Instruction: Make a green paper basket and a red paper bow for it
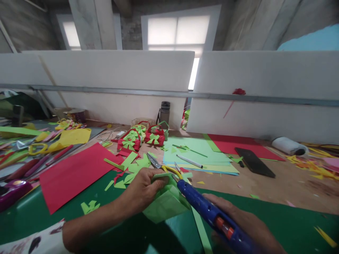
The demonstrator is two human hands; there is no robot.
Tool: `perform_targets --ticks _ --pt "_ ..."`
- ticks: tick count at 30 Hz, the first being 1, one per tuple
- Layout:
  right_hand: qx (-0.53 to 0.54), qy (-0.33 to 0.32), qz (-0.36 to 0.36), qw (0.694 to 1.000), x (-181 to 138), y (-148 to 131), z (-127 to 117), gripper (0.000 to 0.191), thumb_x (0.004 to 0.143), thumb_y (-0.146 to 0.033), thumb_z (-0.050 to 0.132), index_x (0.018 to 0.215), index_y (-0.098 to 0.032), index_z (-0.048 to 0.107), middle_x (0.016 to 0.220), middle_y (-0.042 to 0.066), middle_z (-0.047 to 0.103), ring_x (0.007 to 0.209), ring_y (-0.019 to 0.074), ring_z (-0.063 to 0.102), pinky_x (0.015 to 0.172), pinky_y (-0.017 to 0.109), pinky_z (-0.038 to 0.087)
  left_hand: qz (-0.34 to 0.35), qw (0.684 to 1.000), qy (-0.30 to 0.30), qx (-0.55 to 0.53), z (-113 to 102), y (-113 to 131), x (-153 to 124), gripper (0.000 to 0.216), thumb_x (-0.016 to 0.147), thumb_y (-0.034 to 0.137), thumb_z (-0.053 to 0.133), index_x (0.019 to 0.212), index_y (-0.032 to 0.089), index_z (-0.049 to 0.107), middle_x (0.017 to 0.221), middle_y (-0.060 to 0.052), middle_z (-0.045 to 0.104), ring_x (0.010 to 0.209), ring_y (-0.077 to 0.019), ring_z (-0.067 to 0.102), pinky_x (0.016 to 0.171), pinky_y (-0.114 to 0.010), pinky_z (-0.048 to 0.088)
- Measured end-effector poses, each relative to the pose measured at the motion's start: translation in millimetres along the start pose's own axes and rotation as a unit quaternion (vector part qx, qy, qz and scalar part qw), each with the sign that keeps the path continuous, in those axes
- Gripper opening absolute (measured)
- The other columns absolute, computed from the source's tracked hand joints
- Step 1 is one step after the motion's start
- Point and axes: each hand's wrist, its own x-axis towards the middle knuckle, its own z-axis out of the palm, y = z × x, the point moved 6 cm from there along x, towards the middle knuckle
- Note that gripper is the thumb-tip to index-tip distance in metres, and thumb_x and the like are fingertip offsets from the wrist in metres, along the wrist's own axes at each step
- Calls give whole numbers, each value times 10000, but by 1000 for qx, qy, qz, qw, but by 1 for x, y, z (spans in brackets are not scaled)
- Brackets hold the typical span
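My left hand [148,188] pinches the upper edge of a light green folded paper basket [166,206], held up over the green mat. In my right hand [238,218] is a blue hot glue gun [209,208], its nozzle pointing at the basket's rim beside my left fingers. Whether the nozzle touches the paper I cannot tell. A long pale green paper strip [200,229] runs down behind the glue gun. Just beyond my hands lie yellow-handled scissors [156,161], partly hidden. Green paper scraps [129,178] are scattered to the left of them.
Finished-looking red and green paper baskets [129,141] stand at the back near a dark bottle [164,112]. Red sheet [79,176] lies left; pale green sheets [190,153] with a white pen [189,161] lie ahead. A phone [254,162] rests right. White panels close off the back.
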Motion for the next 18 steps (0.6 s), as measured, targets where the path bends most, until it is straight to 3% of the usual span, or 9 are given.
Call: perform_targets --ticks 6,13,18 --pt "50 -18 59 997 -2 11 5 449 755 -219 599 1198 -294 601 1046 34 718 832 220 710 734 263 569 -22 1000 -9 3 2 2 -3 274 848 301 450 658 139 564 591 41 390 554 -86 315 524 -195 289" --pt "48 -36 44 997 4 2 4 428 784 -245 530 1205 -269 606 1084 42 702 906 237 691 772 300 564 -56 998 -14 -2 6 2 -5 319 838 355 456 714 126 640 578 15 495 529 -97 381 504 -201 316" --pt "57 -28 52 997 0 10 7 414 800 -272 508 1203 -273 605 1109 43 692 923 239 686 759 297 568 -39 999 0 13 5 4 -6 308 843 323 453 709 122 644 592 2 529 577 -114 444 538 -199 358"
